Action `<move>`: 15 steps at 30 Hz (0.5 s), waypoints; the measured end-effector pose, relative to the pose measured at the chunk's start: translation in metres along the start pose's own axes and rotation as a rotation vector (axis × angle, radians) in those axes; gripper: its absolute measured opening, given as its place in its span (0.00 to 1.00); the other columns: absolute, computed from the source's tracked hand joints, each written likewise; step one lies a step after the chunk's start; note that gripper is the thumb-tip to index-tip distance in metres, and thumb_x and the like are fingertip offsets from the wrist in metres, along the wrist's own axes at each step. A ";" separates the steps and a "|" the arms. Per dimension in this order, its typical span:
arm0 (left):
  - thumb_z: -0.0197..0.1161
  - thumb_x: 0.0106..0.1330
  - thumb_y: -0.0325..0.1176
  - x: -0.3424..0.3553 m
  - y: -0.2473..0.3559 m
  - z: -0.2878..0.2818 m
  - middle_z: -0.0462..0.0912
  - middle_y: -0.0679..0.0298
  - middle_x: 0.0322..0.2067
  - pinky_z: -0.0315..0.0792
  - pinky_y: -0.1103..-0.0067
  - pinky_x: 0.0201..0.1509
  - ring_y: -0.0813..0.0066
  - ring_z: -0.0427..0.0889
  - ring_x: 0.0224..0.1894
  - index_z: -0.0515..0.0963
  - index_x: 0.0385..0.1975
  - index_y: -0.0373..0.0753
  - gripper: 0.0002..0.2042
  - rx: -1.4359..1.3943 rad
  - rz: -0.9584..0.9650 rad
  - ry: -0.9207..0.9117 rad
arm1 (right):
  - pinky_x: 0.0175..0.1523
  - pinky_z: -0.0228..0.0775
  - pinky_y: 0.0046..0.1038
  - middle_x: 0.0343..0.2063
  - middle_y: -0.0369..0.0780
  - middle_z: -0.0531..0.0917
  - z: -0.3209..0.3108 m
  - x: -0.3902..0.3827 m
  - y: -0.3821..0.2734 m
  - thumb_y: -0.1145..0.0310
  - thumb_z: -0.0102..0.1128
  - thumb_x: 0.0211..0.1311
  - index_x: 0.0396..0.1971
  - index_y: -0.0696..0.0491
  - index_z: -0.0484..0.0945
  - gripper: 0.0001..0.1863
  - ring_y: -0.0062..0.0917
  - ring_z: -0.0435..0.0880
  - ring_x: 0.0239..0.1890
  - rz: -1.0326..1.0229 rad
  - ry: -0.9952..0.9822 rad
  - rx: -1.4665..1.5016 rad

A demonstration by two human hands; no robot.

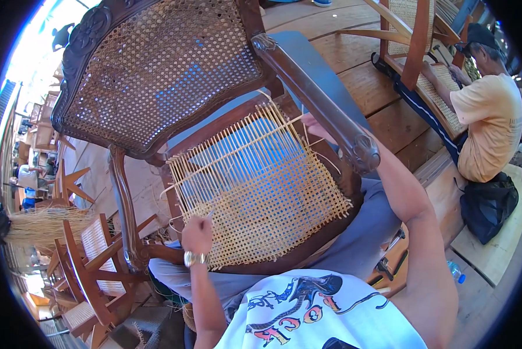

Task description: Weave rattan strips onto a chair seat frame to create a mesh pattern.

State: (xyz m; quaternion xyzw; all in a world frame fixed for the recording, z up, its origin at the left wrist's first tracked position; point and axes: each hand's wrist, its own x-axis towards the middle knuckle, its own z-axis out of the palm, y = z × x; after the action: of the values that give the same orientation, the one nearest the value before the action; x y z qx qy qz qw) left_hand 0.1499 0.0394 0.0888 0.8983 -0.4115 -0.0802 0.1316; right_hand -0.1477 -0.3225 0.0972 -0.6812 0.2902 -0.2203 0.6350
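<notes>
A carved dark wooden armchair (121, 192) stands before me. Its seat (278, 203) is half woven: a tight cane mesh covers the near part, while mostly parallel strands span the far part. One cane strand (237, 150) crosses those from left to right. At that strand's right end, beneath the armrest (319, 99), my right hand (319, 127) has its fingers closed on it, partly hidden by the wood. My left hand (197, 234) is closed over the seat's left edge, a thin pale tip showing past its fingers; I cannot make out what it is.
The chair's caned backrest (168, 75) rises at the far side. On the right a person (485, 110) works on another caned chair (441, 96), with a black bag (489, 206) nearby. Tools (389, 259) lie beside my right leg. Wooden chair frames (98, 267) and loose cane (45, 224) crowd the left.
</notes>
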 end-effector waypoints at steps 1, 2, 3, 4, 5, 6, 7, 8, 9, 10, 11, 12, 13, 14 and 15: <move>0.68 0.60 0.49 -0.012 0.001 -0.012 0.81 0.52 0.22 0.71 0.62 0.29 0.53 0.80 0.24 0.78 0.25 0.34 0.20 -0.004 -0.114 0.031 | 0.51 0.75 0.33 0.46 0.42 0.84 0.003 0.006 0.013 0.62 0.69 0.61 0.51 0.51 0.82 0.19 0.29 0.83 0.46 -0.149 0.027 -0.335; 0.70 0.58 0.48 -0.020 0.009 -0.026 0.81 0.52 0.22 0.71 0.62 0.30 0.54 0.80 0.23 0.78 0.25 0.34 0.20 -0.011 -0.228 0.057 | 0.52 0.74 0.35 0.45 0.42 0.83 0.005 0.010 0.024 0.63 0.69 0.59 0.53 0.50 0.80 0.21 0.31 0.82 0.47 -0.290 0.051 -0.675; 0.70 0.58 0.48 -0.020 0.023 -0.037 0.81 0.52 0.22 0.71 0.62 0.30 0.54 0.80 0.23 0.78 0.25 0.34 0.20 -0.017 -0.217 0.048 | 0.54 0.71 0.37 0.40 0.42 0.81 0.005 0.014 0.034 0.62 0.70 0.56 0.53 0.52 0.78 0.25 0.36 0.80 0.47 -0.458 0.015 -0.740; 0.71 0.59 0.47 -0.019 0.047 -0.051 0.79 0.55 0.20 0.71 0.65 0.30 0.57 0.79 0.23 0.78 0.26 0.34 0.19 -0.115 -0.163 0.019 | 0.54 0.71 0.37 0.40 0.42 0.81 0.008 0.018 0.040 0.62 0.70 0.56 0.53 0.52 0.78 0.25 0.36 0.80 0.47 -0.465 0.009 -0.739; 0.71 0.60 0.45 -0.012 0.068 -0.057 0.78 0.58 0.18 0.71 0.68 0.31 0.60 0.78 0.22 0.79 0.27 0.34 0.17 -0.213 -0.105 -0.008 | 0.55 0.70 0.38 0.40 0.43 0.80 0.009 0.021 0.044 0.62 0.70 0.55 0.52 0.52 0.78 0.24 0.38 0.79 0.46 -0.445 0.028 -0.847; 0.71 0.60 0.44 0.000 0.085 -0.053 0.78 0.58 0.20 0.71 0.69 0.31 0.61 0.78 0.24 0.80 0.28 0.34 0.16 -0.212 0.015 -0.010 | 0.55 0.69 0.38 0.39 0.44 0.79 0.009 0.021 0.046 0.62 0.70 0.54 0.51 0.53 0.77 0.24 0.40 0.78 0.46 -0.420 0.051 -0.959; 0.70 0.61 0.43 0.012 0.104 -0.047 0.78 0.58 0.22 0.71 0.69 0.32 0.62 0.78 0.25 0.81 0.30 0.34 0.16 -0.210 0.136 -0.013 | 0.55 0.69 0.38 0.39 0.44 0.79 0.008 0.018 0.049 0.62 0.70 0.54 0.51 0.53 0.77 0.24 0.40 0.78 0.46 -0.421 0.052 -0.966; 0.70 0.61 0.43 0.025 0.120 -0.033 0.78 0.57 0.27 0.72 0.68 0.33 0.61 0.79 0.28 0.81 0.32 0.34 0.16 -0.265 0.233 -0.005 | 0.55 0.69 0.39 0.40 0.44 0.79 0.006 0.015 0.051 0.62 0.70 0.54 0.50 0.54 0.77 0.24 0.40 0.79 0.47 -0.379 0.121 -0.802; 0.69 0.62 0.43 0.039 0.133 -0.012 0.79 0.55 0.31 0.73 0.67 0.35 0.61 0.81 0.30 0.81 0.34 0.34 0.16 -0.314 0.329 0.008 | 0.55 0.69 0.39 0.41 0.45 0.79 0.004 0.013 0.050 0.62 0.70 0.54 0.50 0.54 0.77 0.24 0.41 0.79 0.48 -0.340 0.185 -0.634; 0.69 0.62 0.44 0.053 0.141 0.010 0.79 0.54 0.34 0.74 0.66 0.36 0.59 0.82 0.33 0.81 0.36 0.34 0.17 -0.236 0.351 -0.013 | 0.55 0.69 0.39 0.41 0.45 0.79 0.005 0.009 0.049 0.62 0.70 0.54 0.50 0.54 0.77 0.24 0.41 0.79 0.48 -0.352 0.182 -0.637; 0.68 0.63 0.45 0.065 0.147 0.031 0.79 0.53 0.38 0.75 0.64 0.38 0.57 0.83 0.35 0.82 0.38 0.35 0.17 -0.159 0.371 -0.039 | 0.55 0.69 0.40 0.41 0.45 0.79 0.007 0.003 0.051 0.62 0.70 0.54 0.49 0.55 0.76 0.23 0.42 0.78 0.49 -0.340 0.193 -0.802; 0.68 0.63 0.45 0.074 0.154 0.042 0.79 0.53 0.38 0.75 0.64 0.38 0.57 0.83 0.35 0.82 0.38 0.35 0.17 -0.160 0.365 -0.037 | 0.56 0.69 0.41 0.41 0.45 0.79 0.008 -0.005 0.052 0.62 0.70 0.55 0.49 0.55 0.76 0.23 0.43 0.78 0.50 -0.324 0.204 -0.965; 0.67 0.63 0.48 0.081 0.164 0.055 0.79 0.52 0.40 0.76 0.62 0.39 0.55 0.83 0.37 0.82 0.39 0.36 0.19 -0.056 0.296 -0.190 | 0.56 0.69 0.41 0.41 0.45 0.79 -0.002 -0.016 0.063 0.62 0.70 0.55 0.49 0.55 0.76 0.23 0.43 0.78 0.50 -0.313 0.202 -0.975; 0.66 0.64 0.50 0.086 0.172 0.062 0.79 0.51 0.41 0.76 0.60 0.41 0.53 0.84 0.40 0.82 0.40 0.37 0.20 0.056 0.226 -0.337 | 0.53 0.71 0.38 0.42 0.45 0.80 -0.014 -0.024 0.076 0.61 0.69 0.56 0.47 0.56 0.76 0.22 0.40 0.80 0.48 -0.300 0.128 -0.880; 0.66 0.64 0.50 0.087 0.177 0.068 0.79 0.51 0.41 0.76 0.60 0.41 0.53 0.84 0.40 0.82 0.40 0.37 0.20 0.052 0.229 -0.341 | 0.50 0.74 0.35 0.43 0.44 0.80 -0.023 -0.029 0.089 0.61 0.69 0.58 0.46 0.56 0.76 0.21 0.37 0.82 0.45 -0.286 0.055 -0.782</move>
State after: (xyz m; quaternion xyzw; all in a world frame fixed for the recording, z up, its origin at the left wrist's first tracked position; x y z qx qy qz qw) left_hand 0.0621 -0.1488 0.0742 0.8223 -0.5290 -0.2048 0.0450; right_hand -0.1942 -0.3221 0.0130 -0.8984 0.2712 -0.1974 0.2834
